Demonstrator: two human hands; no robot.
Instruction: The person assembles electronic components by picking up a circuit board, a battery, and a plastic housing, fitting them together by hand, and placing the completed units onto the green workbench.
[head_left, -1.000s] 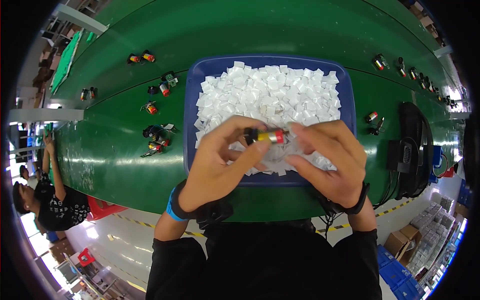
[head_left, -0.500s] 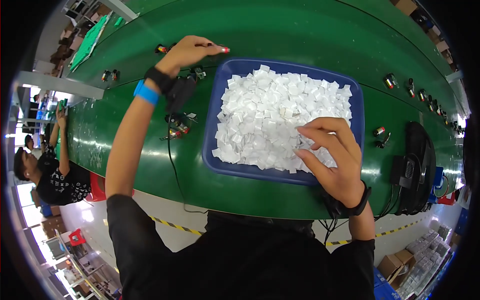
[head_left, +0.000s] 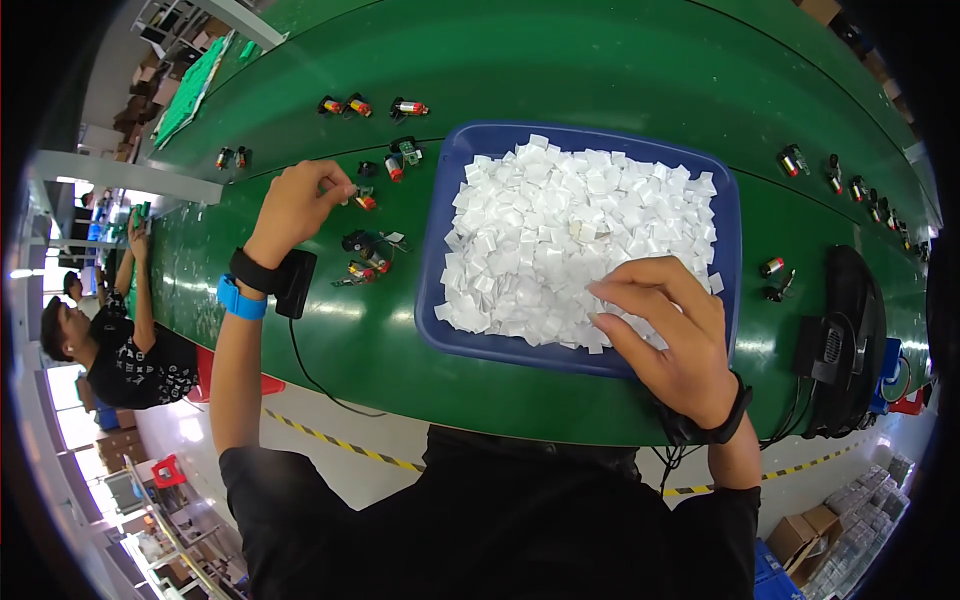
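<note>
My left hand (head_left: 298, 207) is over the green table, left of the tray, thumb and fingertips pinched on a small part with a red-and-yellow cylinder (head_left: 366, 202). Just beyond it lie a similar cylinder (head_left: 394, 170) and a small green circuit board (head_left: 408, 150). A cluster of these parts (head_left: 368, 258) rests nearer to me. My right hand (head_left: 675, 335) hovers over the near right of a blue tray (head_left: 428, 290), thumb and forefinger apart, nothing visible between them. Small white square packets (head_left: 560, 240) are heaped in the tray.
More cylinder parts (head_left: 410, 107) stand along the table's far left, others (head_left: 858, 188) at the right. A black device (head_left: 845, 340) with cables sits at the right edge. At the far left another person (head_left: 120, 350) works at the table. Each wrist wears a black band.
My left hand has let go of a red-tipped cylinder part at the back of the table and come nearer to me, onto another part. My right hand has barely moved.
</note>
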